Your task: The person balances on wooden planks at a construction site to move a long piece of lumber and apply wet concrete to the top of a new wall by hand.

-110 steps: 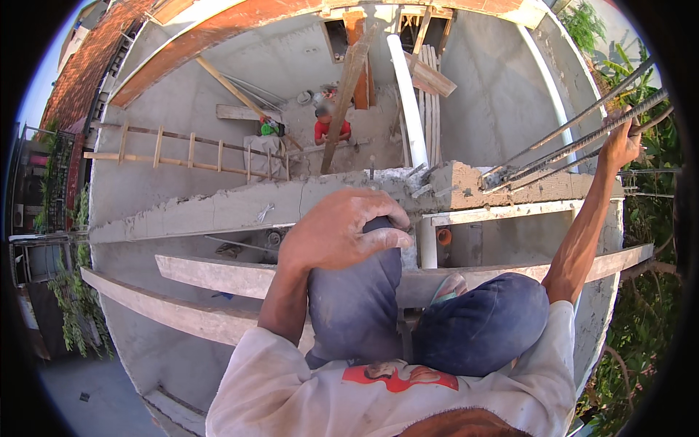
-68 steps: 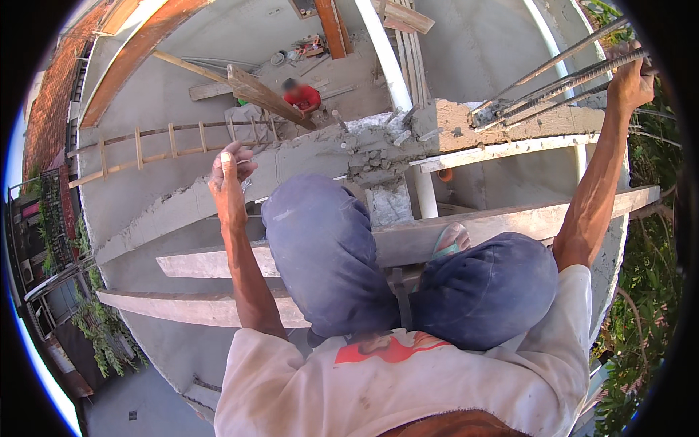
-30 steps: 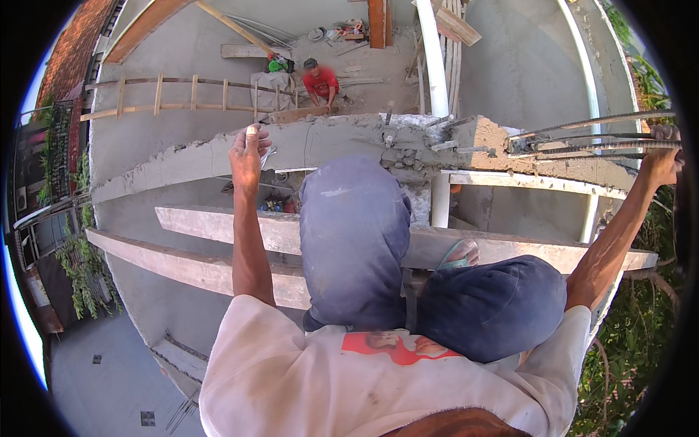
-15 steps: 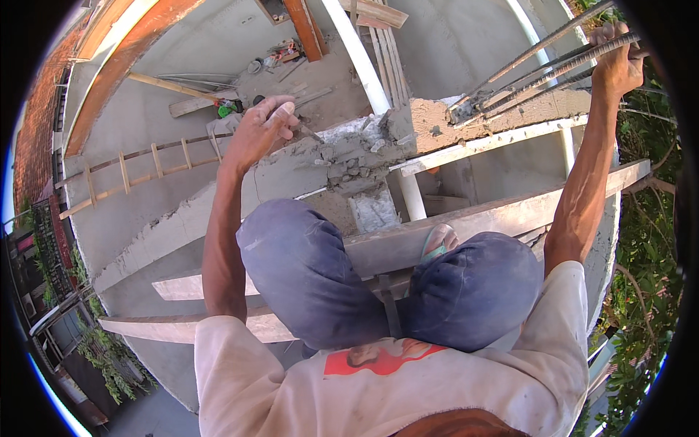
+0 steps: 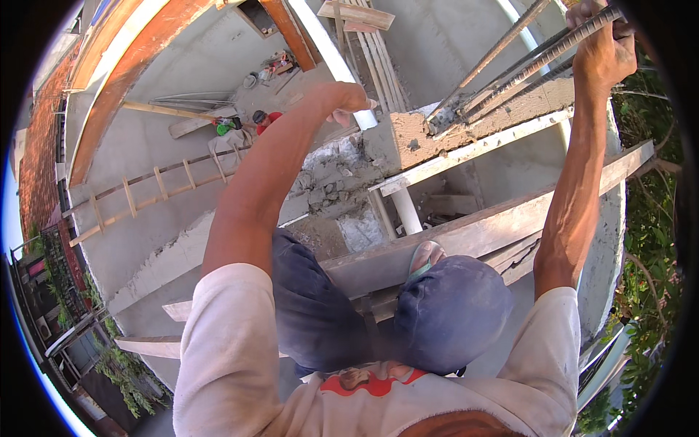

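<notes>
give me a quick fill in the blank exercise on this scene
The hand gripping the ribbed steel bar is the ____ one.
The pipe nearest the left hand is coloured ____.
The co-worker below wears a ____ top.
The trousers are dark ____.

Missing words: right; white; red; blue.

Lit brightly by daylight, warm on the concrete beam (image 5: 491,122) and dimmer in the gap below, washed out to white at the lower-left rim, bowed toward the edges (most plainly along the orange board (image 5: 142,57)), and ringed in black.
</notes>
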Tool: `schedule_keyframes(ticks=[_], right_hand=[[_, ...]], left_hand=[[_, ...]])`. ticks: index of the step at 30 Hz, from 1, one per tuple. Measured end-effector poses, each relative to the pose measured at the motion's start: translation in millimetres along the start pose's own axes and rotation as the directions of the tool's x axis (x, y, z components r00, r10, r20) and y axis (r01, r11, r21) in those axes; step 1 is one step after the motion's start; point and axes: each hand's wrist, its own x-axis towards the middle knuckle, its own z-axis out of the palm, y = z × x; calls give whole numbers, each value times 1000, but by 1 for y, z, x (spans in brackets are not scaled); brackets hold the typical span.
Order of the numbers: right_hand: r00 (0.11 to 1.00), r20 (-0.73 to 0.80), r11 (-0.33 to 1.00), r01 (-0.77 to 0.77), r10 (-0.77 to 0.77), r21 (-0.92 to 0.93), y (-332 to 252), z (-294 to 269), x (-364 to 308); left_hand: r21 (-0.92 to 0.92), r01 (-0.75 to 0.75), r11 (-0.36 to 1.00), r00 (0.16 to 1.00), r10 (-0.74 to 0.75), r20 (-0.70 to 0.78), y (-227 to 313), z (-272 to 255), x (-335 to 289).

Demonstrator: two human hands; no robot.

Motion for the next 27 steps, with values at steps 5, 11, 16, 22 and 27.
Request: schedule_keyframes(ticks=[5, 11, 16, 22, 27], right_hand=[[1000, -17, 960, 22, -18, 278, -6, 8, -7], [990, -62, 954, -104, 126, 282, -24, 13, -17], [997, -53, 957, -45, 63, 288, -18, 9, -19], [999, -53, 996, 7, -2, 94, 0, 1, -6], [999, 36, 973, -40, 33, 226, -7, -4, -14]], left_hand=[[139, 24, 990, 979, -51, 198, 31, 10, 23], [86, -1, 996, 994, -8, 110, 44, 7, 47], [49, -4, 999, 996, 0, 87, 52, 5, 43], [36, 16, 999, 993, -20, 114, 52, 4, 27], [44, 23, 999, 999, -24, 33, 45, 10, 16]])
